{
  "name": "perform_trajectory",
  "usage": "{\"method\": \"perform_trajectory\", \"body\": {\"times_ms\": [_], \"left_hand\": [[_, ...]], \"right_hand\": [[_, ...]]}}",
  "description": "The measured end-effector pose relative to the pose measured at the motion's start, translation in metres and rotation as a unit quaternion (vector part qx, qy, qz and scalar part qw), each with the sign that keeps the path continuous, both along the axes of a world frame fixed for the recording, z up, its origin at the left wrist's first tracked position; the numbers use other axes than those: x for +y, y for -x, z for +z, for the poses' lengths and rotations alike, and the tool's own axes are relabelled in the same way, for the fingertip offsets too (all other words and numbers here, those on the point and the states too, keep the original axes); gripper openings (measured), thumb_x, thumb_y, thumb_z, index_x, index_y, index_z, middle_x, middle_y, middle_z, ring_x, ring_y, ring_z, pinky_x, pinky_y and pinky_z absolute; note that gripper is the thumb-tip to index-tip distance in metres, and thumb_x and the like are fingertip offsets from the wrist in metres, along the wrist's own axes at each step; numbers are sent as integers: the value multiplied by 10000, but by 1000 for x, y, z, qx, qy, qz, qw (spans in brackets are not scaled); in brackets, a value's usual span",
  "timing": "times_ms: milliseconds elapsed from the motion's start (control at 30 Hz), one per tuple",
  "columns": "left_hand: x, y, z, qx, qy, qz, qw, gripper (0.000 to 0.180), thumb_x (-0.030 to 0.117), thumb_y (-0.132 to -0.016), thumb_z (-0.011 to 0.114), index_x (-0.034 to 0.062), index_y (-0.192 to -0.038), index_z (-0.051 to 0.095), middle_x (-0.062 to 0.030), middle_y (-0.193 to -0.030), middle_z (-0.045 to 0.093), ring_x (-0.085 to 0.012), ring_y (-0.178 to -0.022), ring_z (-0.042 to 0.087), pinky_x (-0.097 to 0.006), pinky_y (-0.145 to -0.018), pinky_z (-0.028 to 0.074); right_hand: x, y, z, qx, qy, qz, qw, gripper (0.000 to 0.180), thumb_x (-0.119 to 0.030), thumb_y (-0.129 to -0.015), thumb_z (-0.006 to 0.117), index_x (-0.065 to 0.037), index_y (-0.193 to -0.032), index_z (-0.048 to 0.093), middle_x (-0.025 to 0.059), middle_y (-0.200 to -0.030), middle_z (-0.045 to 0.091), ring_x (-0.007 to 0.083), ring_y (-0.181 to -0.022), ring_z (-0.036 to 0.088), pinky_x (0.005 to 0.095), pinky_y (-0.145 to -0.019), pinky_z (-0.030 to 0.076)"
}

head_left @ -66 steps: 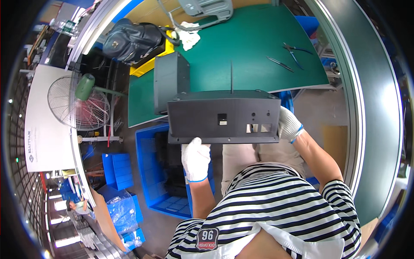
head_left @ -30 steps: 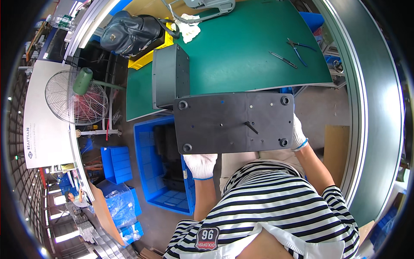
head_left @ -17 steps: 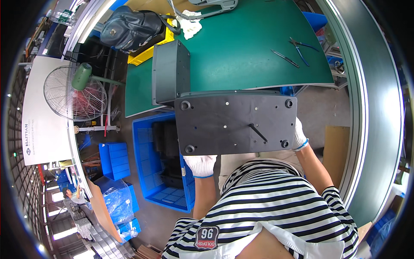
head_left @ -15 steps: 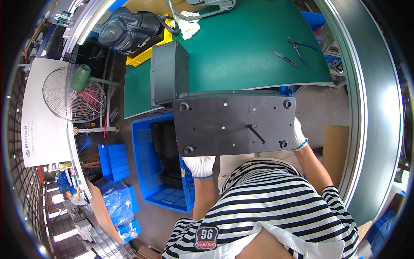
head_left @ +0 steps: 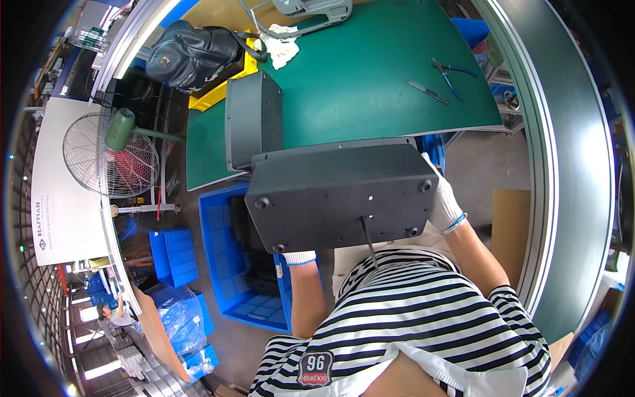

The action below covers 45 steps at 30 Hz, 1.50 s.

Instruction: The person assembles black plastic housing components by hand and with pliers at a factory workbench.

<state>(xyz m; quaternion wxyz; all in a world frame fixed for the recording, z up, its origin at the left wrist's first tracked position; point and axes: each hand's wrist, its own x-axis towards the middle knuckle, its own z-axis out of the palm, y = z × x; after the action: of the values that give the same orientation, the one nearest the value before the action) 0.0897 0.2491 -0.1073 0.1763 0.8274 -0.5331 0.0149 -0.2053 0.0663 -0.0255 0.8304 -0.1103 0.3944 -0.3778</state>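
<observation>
Object: black rectangular plastic housing (head_left: 340,196), rigid, probably bulky, underside up.
Left hand (head_left: 299,257): gloved, supporting near-left corner; fingers hidden.
Right hand (head_left: 442,202): gloved, gripping right edge.

Pretty clearly a factory floor or assembly workshop. The counter (head_left: 370,86) across the top of the frame has a green work mat on it, with pliers (head_left: 453,71) lying at the upper right. Blue plastic parts crates (head_left: 228,264) sit on the bare concrete floor at centre left, and more blue bins (head_left: 173,255) are further left. There's an industrial pedestal fan (head_left: 111,159) on the left, plus what looks like long rows of workstations running off into the lower left corner. Gloved hands (head_left: 444,205) and a black equipment casing (head_left: 340,195) fit that too.
</observation>
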Motion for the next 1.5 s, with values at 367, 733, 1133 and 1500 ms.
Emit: {"method": "perform_trajectory", "body": {"times_ms": [367, 733, 1133, 1500], "left_hand": [[-82, -19, 11, -197, 84, -67, 974, 439, 353, -944, 558, 44, -1253, 596, -146, -1241, 621, -340, -1130, 594, -481, -963, 482], [-72, -6, 2, -102, 104, -128, 981, 454, 362, -990, 507, 44, -1310, 560, -147, -1317, 593, -328, -1198, 573, -480, -1022, 452], [-76, 2, 4, 72, 123, -125, 982, 452, 365, -1003, 488, 40, -1309, 555, -142, -1289, 603, -311, -1171, 585, -458, -996, 473], [-87, 2, 10, 198, 173, -86, 961, 451, 368, -1015, 470, 36, -1309, 550, -138, -1264, 612, -295, -1147, 597, -437, -971, 492]], "right_hand": [[-27, -4, 13, -123, 60, -108, 985, 362, -392, -1042, 477, -86, -1164, 628, 50, -1039, 663, 133, -914, 629, 282, -822, 526], [-13, -3, -4, -18, 132, -115, 984, 359, -361, -1044, 478, -58, -1082, 667, 18, -934, 684, 97, -799, 650, 249, -706, 548], [-19, -1, -13, -94, 65, -120, 986, 347, -371, -1045, 476, -72, -1128, 631, 23, -976, 666, 106, -832, 636, 265, -744, 543], [-28, 16, -32, -237, 97, -107, 961, 462, -442, -1036, 443, -66, -1267, 579, 124, -1185, 637, 251, -1055, 621, 382, -931, 516]]}}
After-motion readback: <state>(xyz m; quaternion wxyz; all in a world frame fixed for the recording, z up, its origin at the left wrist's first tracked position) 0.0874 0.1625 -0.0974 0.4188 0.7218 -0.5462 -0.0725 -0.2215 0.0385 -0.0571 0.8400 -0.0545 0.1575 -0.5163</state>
